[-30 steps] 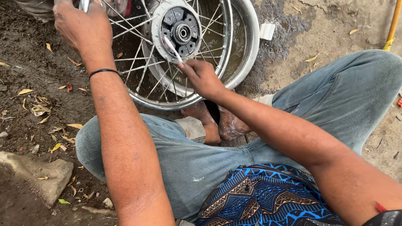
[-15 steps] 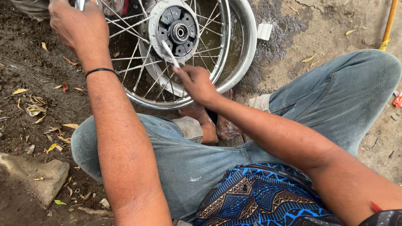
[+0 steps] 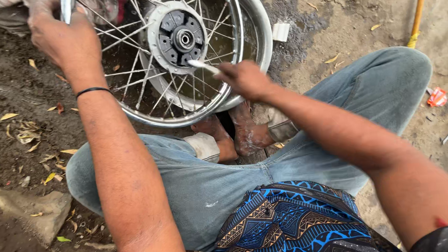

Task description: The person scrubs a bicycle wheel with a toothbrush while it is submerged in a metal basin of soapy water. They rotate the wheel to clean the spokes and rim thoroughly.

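Spoked wheel (image 3: 181, 67) is being propped upright on the dirt ground (image 3: 26, 104), right in front of the bare feet (image 3: 234, 135). Its chrome rim is being gripped at the top by the left hand (image 3: 61, 40), fingers wrapped fully shut around it. A small white brush (image 3: 204, 66) is being pinched tight in the right hand (image 3: 244, 79), its tip being pressed against the hub (image 3: 180, 37). A flat stone (image 3: 29, 212) is lying near the left knee, dry leaves (image 3: 25, 134) scattered about.
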